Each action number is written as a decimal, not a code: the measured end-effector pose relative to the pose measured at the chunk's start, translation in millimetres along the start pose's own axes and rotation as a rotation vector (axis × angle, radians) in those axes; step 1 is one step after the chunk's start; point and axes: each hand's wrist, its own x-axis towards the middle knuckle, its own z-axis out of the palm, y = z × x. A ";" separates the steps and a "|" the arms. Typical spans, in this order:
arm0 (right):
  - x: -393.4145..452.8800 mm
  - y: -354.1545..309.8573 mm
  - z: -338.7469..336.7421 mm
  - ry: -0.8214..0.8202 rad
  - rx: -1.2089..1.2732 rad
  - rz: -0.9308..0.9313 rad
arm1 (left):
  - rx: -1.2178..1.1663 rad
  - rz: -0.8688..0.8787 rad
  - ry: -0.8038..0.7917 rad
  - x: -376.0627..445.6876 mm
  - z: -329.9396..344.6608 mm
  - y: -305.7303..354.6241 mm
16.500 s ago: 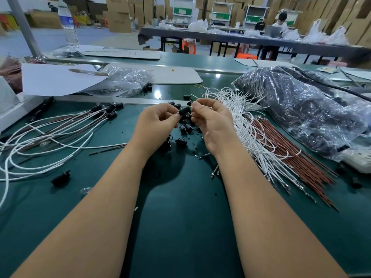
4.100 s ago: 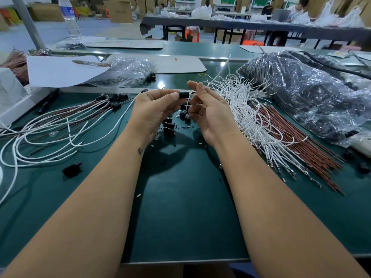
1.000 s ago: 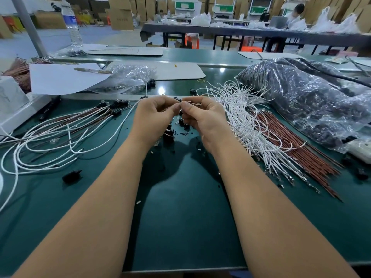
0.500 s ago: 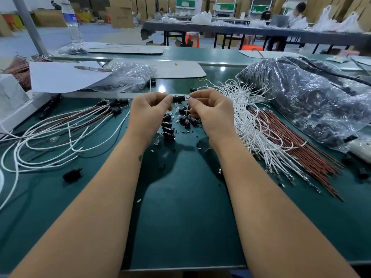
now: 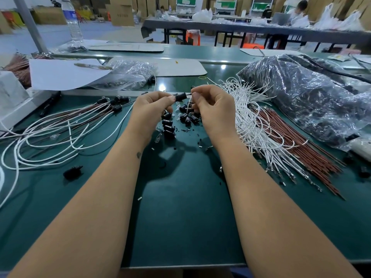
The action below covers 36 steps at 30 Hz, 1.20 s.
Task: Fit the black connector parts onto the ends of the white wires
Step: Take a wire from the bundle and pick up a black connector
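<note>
I hold one black connector (image 5: 181,96) in my left hand (image 5: 153,109). My thumb and fingers pinch its back end, so its open end points to my right hand (image 5: 213,109). I hold it up off the green table (image 5: 180,217), between both hands, so I can see the little hole.

My right hand pinches a white wire (image 5: 188,104) close to its tip. I think I hold it short like that so the tip does not bend when I push. The tip is right at the mouth of the connector. I cannot tell if it is already inside. The rest of the wire hangs down under my fingers.

Just under my hands lies a small heap of loose connectors (image 5: 181,118). I think they are there so the next one is easy to grab. The bunch of white wires (image 5: 253,125) with no connectors yet is just beside my right hand, next to the brown wires (image 5: 301,153). On my left are the done wires (image 5: 60,133), with black ends (image 5: 117,102) already on. So new ones come from the right and done ones go to the left.

A big shiny bag (image 5: 313,101) sits far on the right. One black piece (image 5: 72,171) lies alone by my left arm.
</note>
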 end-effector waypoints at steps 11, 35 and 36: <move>2.9 4.7 0.8 -0.006 -0.035 0.056 | 0.136 0.190 -0.009 -3.1 4.2 -5.3; 1.3 3.2 3.2 -0.017 -0.067 0.065 | 0.130 0.166 -0.051 -5.0 12.9 -4.5; 1.3 3.0 3.0 -0.015 -0.071 0.060 | 0.108 0.160 -0.050 -4.7 12.6 -4.4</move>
